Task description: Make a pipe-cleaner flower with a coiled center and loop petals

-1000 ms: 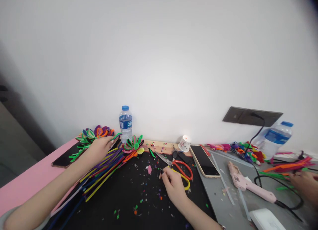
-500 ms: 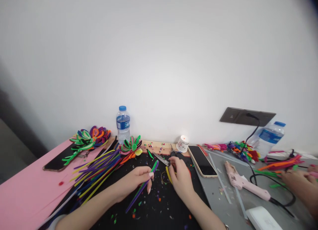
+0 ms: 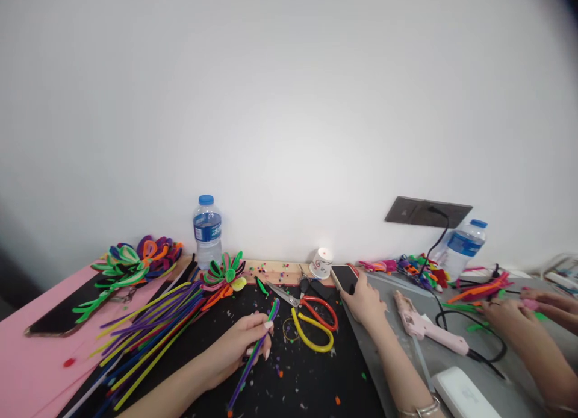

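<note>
My left hand (image 3: 250, 344) pinches a purple and green pair of pipe cleaners (image 3: 246, 373), whose folded tip points up above the fingers. At the right edge of the black mat, my right hand (image 3: 368, 300) lies over the lower part of a smartphone (image 3: 344, 279), thumb on its left side and fingers on its right. Scissors (image 3: 311, 324) with one red and one yellow handle rest on the mat between my hands, blades towards the upper left. Beside the left forearm, a bundle of coloured pipe cleaners (image 3: 149, 330) reaches up to a green and pink pipe-cleaner flower (image 3: 226, 270).
Water bottles (image 3: 208, 237) (image 3: 463, 246) stand by the wall, with a paper cup (image 3: 321, 263) between them. A pink glue gun (image 3: 428, 330) and white box (image 3: 465, 394) lie right. Another person's hands (image 3: 515, 324) work at far right. More pipe-cleaner flowers (image 3: 135, 258) sit left.
My right hand has left the scissors and moved right onto the smartphone. The scissors now lie uncovered on the mat. My left hand still holds the pipe cleaners; the view has shifted slightly right.
</note>
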`<action>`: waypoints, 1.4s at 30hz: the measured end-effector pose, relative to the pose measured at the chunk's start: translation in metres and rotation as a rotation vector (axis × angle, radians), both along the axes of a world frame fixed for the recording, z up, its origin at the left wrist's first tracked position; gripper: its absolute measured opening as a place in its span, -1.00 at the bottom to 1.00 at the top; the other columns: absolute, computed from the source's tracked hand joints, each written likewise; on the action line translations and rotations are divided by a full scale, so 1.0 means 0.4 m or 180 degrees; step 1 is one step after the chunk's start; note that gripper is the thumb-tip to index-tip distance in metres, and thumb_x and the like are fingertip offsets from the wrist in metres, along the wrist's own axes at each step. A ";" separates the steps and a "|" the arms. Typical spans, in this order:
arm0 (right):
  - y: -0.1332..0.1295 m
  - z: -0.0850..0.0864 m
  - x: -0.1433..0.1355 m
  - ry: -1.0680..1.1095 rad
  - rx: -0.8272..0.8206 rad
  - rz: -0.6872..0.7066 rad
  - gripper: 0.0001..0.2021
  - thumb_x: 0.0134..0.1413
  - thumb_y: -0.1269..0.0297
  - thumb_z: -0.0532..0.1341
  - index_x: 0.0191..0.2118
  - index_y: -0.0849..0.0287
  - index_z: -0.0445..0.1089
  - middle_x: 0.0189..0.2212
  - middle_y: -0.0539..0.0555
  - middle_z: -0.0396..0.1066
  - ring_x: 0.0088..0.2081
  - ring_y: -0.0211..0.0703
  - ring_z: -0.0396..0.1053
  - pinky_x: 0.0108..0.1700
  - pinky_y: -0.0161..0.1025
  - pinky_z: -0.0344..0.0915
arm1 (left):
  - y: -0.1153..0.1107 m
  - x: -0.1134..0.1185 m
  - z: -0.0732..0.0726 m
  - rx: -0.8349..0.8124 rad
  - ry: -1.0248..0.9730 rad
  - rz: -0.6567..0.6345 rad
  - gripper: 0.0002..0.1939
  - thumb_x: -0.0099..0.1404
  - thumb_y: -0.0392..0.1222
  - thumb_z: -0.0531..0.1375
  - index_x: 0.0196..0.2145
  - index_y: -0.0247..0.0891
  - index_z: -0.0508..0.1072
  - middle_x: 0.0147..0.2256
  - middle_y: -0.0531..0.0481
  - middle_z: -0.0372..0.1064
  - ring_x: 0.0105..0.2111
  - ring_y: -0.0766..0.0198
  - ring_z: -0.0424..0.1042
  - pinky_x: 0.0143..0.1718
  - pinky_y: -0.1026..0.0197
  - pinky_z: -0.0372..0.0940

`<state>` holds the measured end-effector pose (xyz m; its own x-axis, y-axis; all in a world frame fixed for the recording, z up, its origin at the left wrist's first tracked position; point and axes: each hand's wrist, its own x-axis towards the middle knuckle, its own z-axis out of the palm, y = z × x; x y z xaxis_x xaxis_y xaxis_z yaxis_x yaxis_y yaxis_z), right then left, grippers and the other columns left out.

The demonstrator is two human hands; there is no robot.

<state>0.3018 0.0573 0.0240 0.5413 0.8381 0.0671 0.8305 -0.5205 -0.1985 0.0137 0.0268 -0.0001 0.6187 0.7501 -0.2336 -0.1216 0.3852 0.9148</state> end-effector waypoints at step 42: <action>-0.190 -0.025 -0.310 0.1177 0.1324 0.4144 -0.76 -0.04 0.56 0.07 -0.25 0.15 0.34 -0.35 0.08 0.42 -0.31 -0.19 0.37 -0.29 -0.31 0.29 | -0.009 0.012 -0.033 0.0132 -0.0157 0.0928 -0.71 0.06 0.01 0.25 -0.43 -0.28 0.34 -0.63 0.17 0.20 -0.64 0.41 0.23 -0.62 0.40 0.14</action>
<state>0.1777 -0.0186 0.0140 -0.5513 0.6988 0.4558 0.5313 0.7153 -0.4540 0.0185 0.0231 -0.0132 0.3857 0.9061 -0.1740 -0.2662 0.2898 0.9193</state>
